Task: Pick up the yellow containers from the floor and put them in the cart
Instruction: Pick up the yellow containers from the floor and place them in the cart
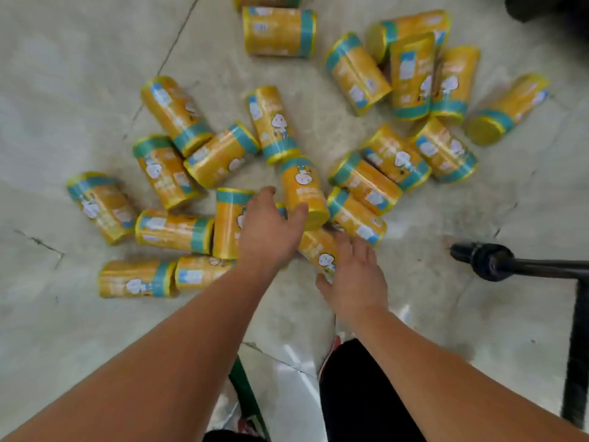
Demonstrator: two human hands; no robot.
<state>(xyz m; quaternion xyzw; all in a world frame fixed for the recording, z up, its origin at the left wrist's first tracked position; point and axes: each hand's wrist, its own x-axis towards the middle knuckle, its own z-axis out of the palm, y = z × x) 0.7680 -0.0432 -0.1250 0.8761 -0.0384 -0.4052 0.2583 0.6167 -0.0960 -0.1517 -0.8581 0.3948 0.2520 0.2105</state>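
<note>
Several yellow containers with teal bands lie scattered on the pale floor. My left hand (271, 228) is spread open over the middle of the pile, its thumb touching one yellow container (302, 186) and its palm above another (228, 218). My right hand (355, 275) is open too, fingers apart, hovering just over a yellow container with a cartoon label (318, 248). Neither hand holds anything. The cart's basket is out of sight.
A black bar ending in a dark wheel (487, 261) juts in from the right, with a black upright (577, 362) below it. More containers (411, 74) are heaped at the upper right. My dark trouser leg (357, 387) and a green strip (245, 397) sit at the bottom.
</note>
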